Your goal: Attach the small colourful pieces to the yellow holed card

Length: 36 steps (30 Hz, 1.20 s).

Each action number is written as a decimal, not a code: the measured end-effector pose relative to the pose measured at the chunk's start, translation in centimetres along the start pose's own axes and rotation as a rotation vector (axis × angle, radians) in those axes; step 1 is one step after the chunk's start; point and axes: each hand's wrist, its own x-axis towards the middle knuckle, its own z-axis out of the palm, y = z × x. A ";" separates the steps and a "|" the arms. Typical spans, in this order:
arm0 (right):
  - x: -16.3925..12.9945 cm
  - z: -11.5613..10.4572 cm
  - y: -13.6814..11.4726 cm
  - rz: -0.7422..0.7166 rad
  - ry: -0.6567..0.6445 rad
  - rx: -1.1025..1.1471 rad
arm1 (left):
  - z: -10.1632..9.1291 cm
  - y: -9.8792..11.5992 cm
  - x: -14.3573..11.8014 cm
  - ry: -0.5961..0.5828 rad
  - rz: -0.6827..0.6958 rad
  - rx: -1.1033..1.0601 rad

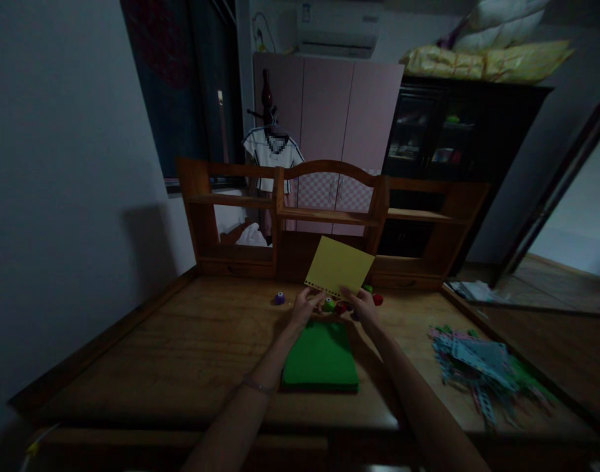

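Note:
Both hands hold up a yellow sheet of paper [340,265] with a row of punched holes along its lower edge. My left hand [306,308] pinches it near the lower left corner. At the lower right, my right hand [363,305] has its thumb on the face of the sheet, with the other fingers hidden behind. Below the hands a green stack of sheets [322,357] lies on the wooden desk [191,347]. Small red and green items, one a green piece with an eye-like spot [329,304], sit on the desk behind the hands, partly covered.
A small purple piece [279,298] stands left of my hands. On the right lies a tangled heap of cut paper scraps [481,360] in blue, green and pink. A wooden shelf unit [280,216] closes off the desk's back, and a wall [83,196] borders the left.

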 end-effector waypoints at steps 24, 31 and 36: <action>-0.2 0.0 0.1 0.000 0.001 -0.027 | -0.7 0.3 -0.1 0.114 0.061 0.014; 0.0 -0.1 0.5 -0.013 -0.025 -0.024 | -0.6 0.2 -0.2 0.100 0.021 0.053; 0.3 0.0 0.9 -0.036 -0.025 -0.031 | -0.7 0.0 -0.1 0.112 0.017 0.029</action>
